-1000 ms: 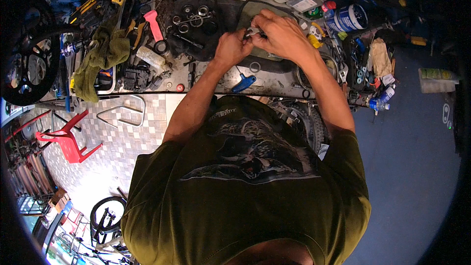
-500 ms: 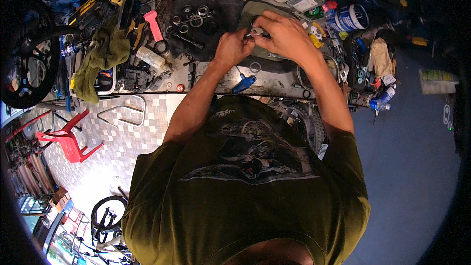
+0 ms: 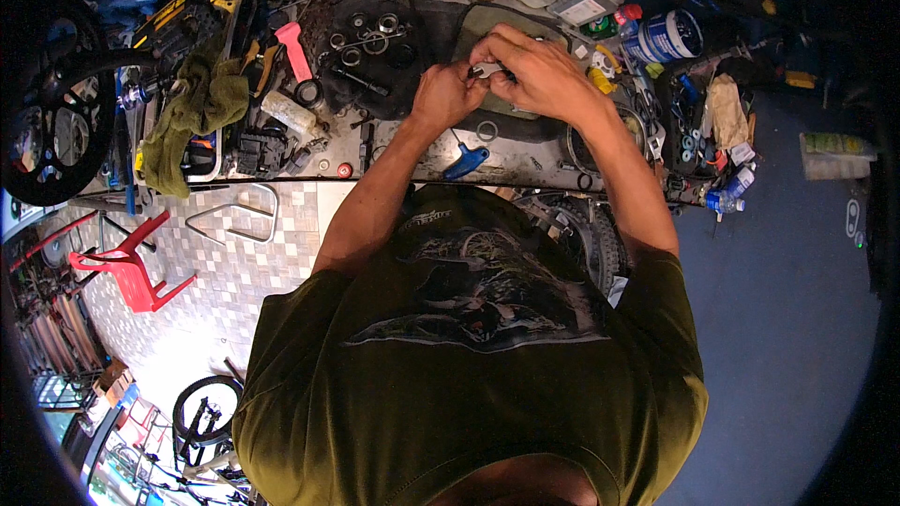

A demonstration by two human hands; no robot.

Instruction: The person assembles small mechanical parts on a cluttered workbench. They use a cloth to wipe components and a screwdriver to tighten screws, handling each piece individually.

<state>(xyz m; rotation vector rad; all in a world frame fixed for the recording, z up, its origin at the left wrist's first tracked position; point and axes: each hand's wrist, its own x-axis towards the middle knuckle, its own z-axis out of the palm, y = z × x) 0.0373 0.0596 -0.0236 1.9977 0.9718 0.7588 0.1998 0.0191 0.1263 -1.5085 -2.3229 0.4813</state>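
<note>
1. The step in hand appears to be close two-handed handling of a small metal piece, which is between the hands, above the grey-green mat.
2. The right hand seems to hold it in a narrow pinch, index finger arched over the top.
3. The left hand has its fingers bent in at the piece's left end; whether they grip it, I cannot tell.
4. As a judgement, the next move calls for steady fingertips and fine alignment.
5. On the bench, nearer the body, lie a metal ring and a blue-handled hex key.
6. To the left, a black mat bears loose rings; beyond are a pink-handled tool and an olive cloth.
7. Right of the hands stands a white-and-blue tub.
8. Behind, a red plastic chair stands on tiled floor.
</note>
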